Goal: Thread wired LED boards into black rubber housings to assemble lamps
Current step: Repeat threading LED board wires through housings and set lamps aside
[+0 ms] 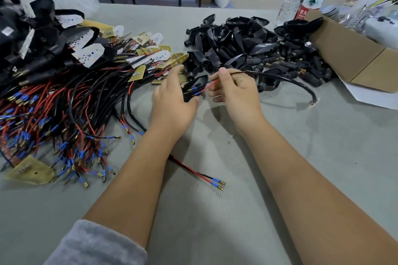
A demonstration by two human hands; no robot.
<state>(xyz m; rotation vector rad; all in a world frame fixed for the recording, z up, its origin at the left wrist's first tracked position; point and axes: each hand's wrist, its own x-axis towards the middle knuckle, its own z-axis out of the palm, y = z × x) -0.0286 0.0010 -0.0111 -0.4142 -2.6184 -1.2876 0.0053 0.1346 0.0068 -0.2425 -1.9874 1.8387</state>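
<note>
The left hand grips one black rubber housing just above the grey table, fingers curled round it with its open mouth turned right. The right hand pinches a sheathed cable between thumb and forefinger, just behind where its red and black leads fan out; their blue-sleeved tips sit at the housing's mouth. To thread well, I'd judge, keep both tips pressed together and aimed at the stem hole, feed in short pushes, and hold the housing steady. The cable trails right, its far end lying on the table; whether a board hangs there is unclear. To the left lies the heap of wired LED boards, to the far right the pile of empty housings.
</note>
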